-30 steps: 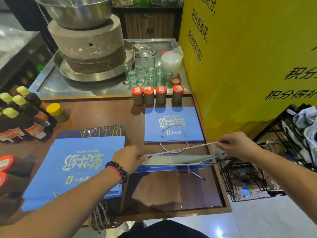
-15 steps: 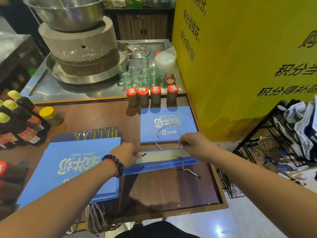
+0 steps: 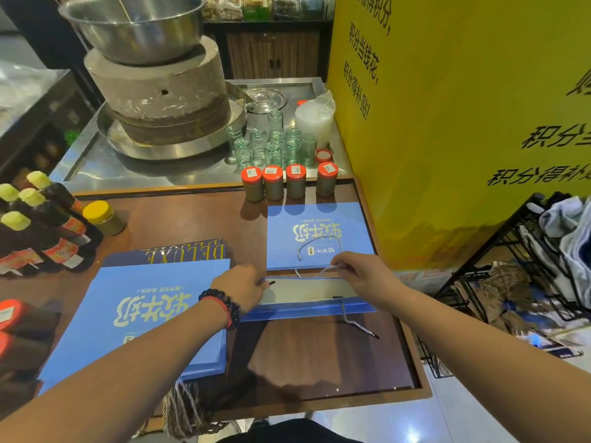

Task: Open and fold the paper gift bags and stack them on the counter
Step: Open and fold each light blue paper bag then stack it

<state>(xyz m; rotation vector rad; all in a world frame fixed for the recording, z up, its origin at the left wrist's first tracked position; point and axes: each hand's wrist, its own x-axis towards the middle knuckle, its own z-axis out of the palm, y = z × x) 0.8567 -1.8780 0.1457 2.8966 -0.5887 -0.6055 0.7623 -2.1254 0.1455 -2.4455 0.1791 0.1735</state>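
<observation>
Left of the left hand, a stack of flat blue bags lies on the brown counter. The left hand, a bead bracelet at its wrist, grips the left end of the open blue gift bag, which sits between both hands with its white inside showing. The right hand pinches the bag's white cord handle at the far rim. Just beyond the right hand lies another flat blue bag.

Jars behind flat bag
</observation>
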